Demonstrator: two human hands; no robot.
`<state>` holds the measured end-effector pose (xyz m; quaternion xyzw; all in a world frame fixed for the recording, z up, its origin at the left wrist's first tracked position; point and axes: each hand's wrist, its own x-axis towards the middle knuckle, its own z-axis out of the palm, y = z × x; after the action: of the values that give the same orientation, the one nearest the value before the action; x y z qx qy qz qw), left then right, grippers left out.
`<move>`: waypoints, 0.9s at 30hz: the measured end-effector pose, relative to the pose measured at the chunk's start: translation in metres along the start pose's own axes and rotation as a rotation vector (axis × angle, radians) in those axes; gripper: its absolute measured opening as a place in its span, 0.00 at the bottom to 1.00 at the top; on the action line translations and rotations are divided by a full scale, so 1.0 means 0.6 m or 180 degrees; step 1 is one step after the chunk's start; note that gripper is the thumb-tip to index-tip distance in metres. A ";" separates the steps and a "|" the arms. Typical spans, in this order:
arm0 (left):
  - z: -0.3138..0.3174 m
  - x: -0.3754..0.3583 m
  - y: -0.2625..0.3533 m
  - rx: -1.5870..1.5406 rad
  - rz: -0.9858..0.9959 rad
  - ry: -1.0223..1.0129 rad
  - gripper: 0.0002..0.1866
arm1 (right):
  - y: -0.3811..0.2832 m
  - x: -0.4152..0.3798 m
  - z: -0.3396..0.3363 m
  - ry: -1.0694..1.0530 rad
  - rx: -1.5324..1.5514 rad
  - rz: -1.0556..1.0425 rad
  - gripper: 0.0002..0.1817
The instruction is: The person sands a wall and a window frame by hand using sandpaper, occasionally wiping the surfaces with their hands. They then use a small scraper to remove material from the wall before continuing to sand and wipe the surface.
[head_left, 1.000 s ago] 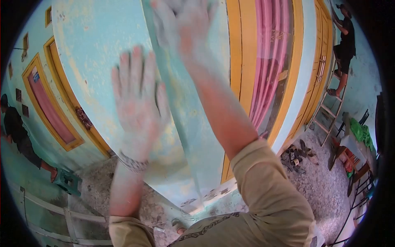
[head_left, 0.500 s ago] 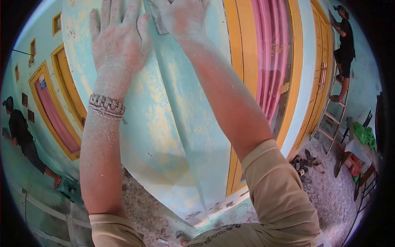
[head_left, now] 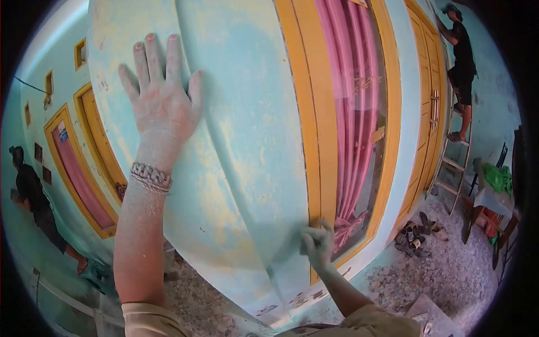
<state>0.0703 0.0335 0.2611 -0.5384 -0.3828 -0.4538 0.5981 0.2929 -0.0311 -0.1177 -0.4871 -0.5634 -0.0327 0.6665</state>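
My left hand [head_left: 164, 104], coated in pale dust, lies flat with spread fingers on the blue-green wall [head_left: 241, 112] with its yellowish worn patches. A braided bracelet [head_left: 150, 176] circles that wrist. Lower down, my right hand [head_left: 318, 245] is closed, its fingers curled near the wall's right edge, beside the yellow-orange window frame [head_left: 317, 140]. Whatever it may hold is hidden from view. A vertical crease [head_left: 222, 149] runs down the wall between the two hands.
Pink curtains [head_left: 351, 112] hang behind the window glass. On the right, a person [head_left: 463, 62] stands on a ladder [head_left: 452, 163]; another person [head_left: 36, 196] works at the left wall, on a green stool [head_left: 98, 275]. Shoes [head_left: 415, 236] lie on the stony floor [head_left: 387, 283].
My right hand has moved from the upper wall beside my left hand down to the lower right. The flat grey piece seen by it earlier is out of sight. My left hand appears lower in view.
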 end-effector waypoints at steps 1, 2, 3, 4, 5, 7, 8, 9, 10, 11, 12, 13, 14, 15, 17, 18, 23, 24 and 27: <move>-0.008 0.001 0.019 0.0565 0.0029 -0.0374 0.35 | 0.031 -0.039 -0.022 -0.0061 0.0452 0.0575 0.04; -0.022 0.004 0.050 0.1126 0.0066 -0.0747 0.36 | 0.061 -0.078 -0.044 -0.0041 0.0893 0.1159 0.05; -0.029 0.007 0.077 0.1686 0.0113 -0.1120 0.37 | 0.114 -0.132 -0.049 0.0340 0.1306 0.1461 0.06; -0.027 0.003 0.094 0.1297 0.0157 -0.1104 0.38 | 0.138 -0.170 -0.069 0.0510 0.0707 0.1545 0.08; -0.017 -0.004 0.110 0.0916 0.0186 -0.1095 0.38 | 0.161 -0.203 -0.091 0.0657 0.0101 0.1611 0.10; -0.004 -0.013 0.137 0.0318 0.0161 -0.1010 0.40 | 0.213 -0.279 -0.142 0.0682 -0.0192 0.2391 0.16; -0.001 -0.015 0.151 0.0088 0.0116 -0.0939 0.40 | 0.226 -0.310 -0.164 0.0659 -0.0471 0.2677 0.17; 0.004 -0.018 0.164 -0.0147 0.0064 -0.0871 0.41 | 0.232 -0.337 -0.186 0.0631 -0.0762 0.2958 0.19; 0.015 -0.023 0.178 -0.0312 0.0110 -0.0738 0.42 | 0.236 -0.358 -0.201 0.0603 -0.1060 0.3232 0.20; 0.027 -0.026 0.192 -0.0477 0.0152 -0.0599 0.43 | 0.230 -0.368 -0.208 0.0676 -0.0882 0.3290 0.21; 0.034 -0.029 0.204 -0.0641 0.0193 -0.0463 0.45 | 0.224 -0.377 -0.214 0.0746 -0.0704 0.3348 0.21; 0.036 -0.036 0.218 -0.0676 0.0266 -0.0534 0.45 | 0.219 -0.383 -0.219 0.0813 -0.0530 0.3407 0.21; 0.030 -0.042 0.234 -0.0710 0.0337 -0.0608 0.46 | 0.223 -0.387 -0.217 0.0848 -0.0386 0.3366 0.21; 0.024 -0.050 0.248 -0.0744 0.0406 -0.0686 0.47 | 0.231 -0.392 -0.213 0.0879 -0.0247 0.3325 0.22; 0.013 -0.071 0.271 -0.0839 0.0629 -0.0901 0.47 | 0.212 -0.374 -0.210 0.0738 -0.0301 0.3371 0.23; 0.011 -0.079 0.278 -0.0886 0.0743 -0.1002 0.46 | 0.204 -0.362 -0.205 0.0783 -0.0185 0.3366 0.22; 0.055 -0.016 0.231 -0.1206 0.0673 -0.0309 0.44 | 0.191 -0.323 -0.199 0.0878 0.0387 0.3352 0.19; 0.060 0.005 0.217 -0.1155 0.0621 -0.0181 0.44 | 0.189 -0.319 -0.201 0.0882 0.0477 0.3366 0.19; 0.073 0.048 0.185 -0.0733 0.0510 0.0084 0.43 | 0.218 -0.336 -0.199 0.0866 0.0522 0.3394 0.18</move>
<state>0.1863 0.0744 0.2609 -0.6263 -0.2761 -0.4526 0.5716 0.3833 -0.1462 -0.3425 -0.6427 -0.1485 0.2903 0.6932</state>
